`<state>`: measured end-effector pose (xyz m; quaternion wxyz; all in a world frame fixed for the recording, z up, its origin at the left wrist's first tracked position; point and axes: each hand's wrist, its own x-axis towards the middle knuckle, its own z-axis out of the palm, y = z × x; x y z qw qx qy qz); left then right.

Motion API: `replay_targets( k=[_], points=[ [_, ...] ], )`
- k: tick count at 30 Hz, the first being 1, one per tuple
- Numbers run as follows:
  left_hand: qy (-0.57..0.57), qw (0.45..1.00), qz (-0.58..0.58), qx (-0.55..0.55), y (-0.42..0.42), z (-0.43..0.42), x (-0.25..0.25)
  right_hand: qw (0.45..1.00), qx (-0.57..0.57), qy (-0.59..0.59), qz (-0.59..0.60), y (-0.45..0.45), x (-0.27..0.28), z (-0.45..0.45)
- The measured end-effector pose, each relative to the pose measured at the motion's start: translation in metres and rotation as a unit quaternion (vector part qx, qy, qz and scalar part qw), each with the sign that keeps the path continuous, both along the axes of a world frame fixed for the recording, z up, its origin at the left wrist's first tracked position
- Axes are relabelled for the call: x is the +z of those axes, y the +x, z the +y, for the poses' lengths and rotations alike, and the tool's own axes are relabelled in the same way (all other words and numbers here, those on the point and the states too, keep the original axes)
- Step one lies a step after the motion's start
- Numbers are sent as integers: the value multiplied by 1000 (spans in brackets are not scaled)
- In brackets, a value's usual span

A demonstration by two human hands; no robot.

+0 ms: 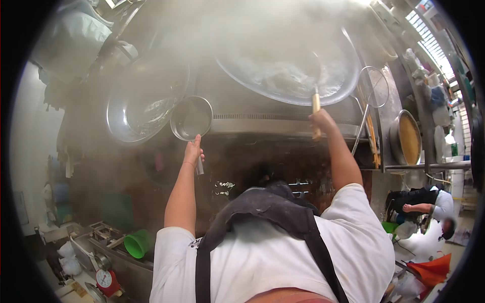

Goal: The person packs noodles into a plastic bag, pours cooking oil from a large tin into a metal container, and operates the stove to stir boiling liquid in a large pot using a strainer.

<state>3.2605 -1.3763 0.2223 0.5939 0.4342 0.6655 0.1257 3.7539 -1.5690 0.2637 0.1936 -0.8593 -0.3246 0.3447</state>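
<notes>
My left hand [192,152] is closed round the handle of a metal saucepan [177,119], held out near the rim of a wide metal basin [117,122]. Whether the pan touches that basin I cannot tell. My right hand [322,121] grips the wooden handle of a utensil [316,100] that reaches over a large steaming wok [283,97]. Pale, bubbling liquid [288,76] fills the wok, and the utensil's far end is lost in the liquid and steam.
A wire strainer [374,87] stands right of the wok, beside a pot [405,137] of yellowish content. Behind, at lower left, are a green bucket [136,244] and a red scale [108,283]. Another person [427,204] is at lower right. Thick steam hides the far side.
</notes>
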Motion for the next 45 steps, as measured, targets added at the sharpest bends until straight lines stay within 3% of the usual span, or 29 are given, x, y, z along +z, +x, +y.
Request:
replay_targets(
  k=[1,2,7,11,14,18,21,23,25,27,29,32,36,42,43,45],
  points=[
    [0,1000,-1,0,0,-1,4,988,-123,40,86,-36,31,7],
    [0,1000,-2,0,0,-1,7,959,-117,117,232,-24,-10,7],
    [12,1000,-1,-27,-7,3,9,926,-172,151,301,-141,83,20],
    [14,999,1,-48,-10,8,7,899,-144,207,359,-167,81,21],
    [8,998,1,-60,-13,13,0,908,-117,183,358,-179,93,19],
    [14,998,-7,-67,-14,11,5,952,-54,138,267,-210,128,0],
    [11,998,-19,-67,-18,15,-7,982,-7,127,141,-231,121,-21],
    [24,998,-14,-59,-19,15,-11,969,98,180,-136,-236,76,-38],
    [22,998,-3,-53,-17,13,-5,976,107,126,-141,-236,45,-45],
    [19,999,1,-51,-15,9,1,970,138,62,-189,-219,-20,-52],
    [23,999,-5,-45,-10,8,9,972,165,64,-152,-195,-36,-46],
    [-1,1000,-2,-15,-4,7,4,972,170,132,-97,-167,35,-32],
    [-11,999,-15,47,9,0,5,962,62,258,-68,-94,54,-10],
    [-17,995,48,81,24,-1,14,947,-101,222,-207,88,82,66],
    [-14,995,48,88,27,-2,16,936,-101,201,-271,124,82,78],
    [-10,994,48,99,31,-3,21,943,-130,92,-293,191,88,106]
  ],
)
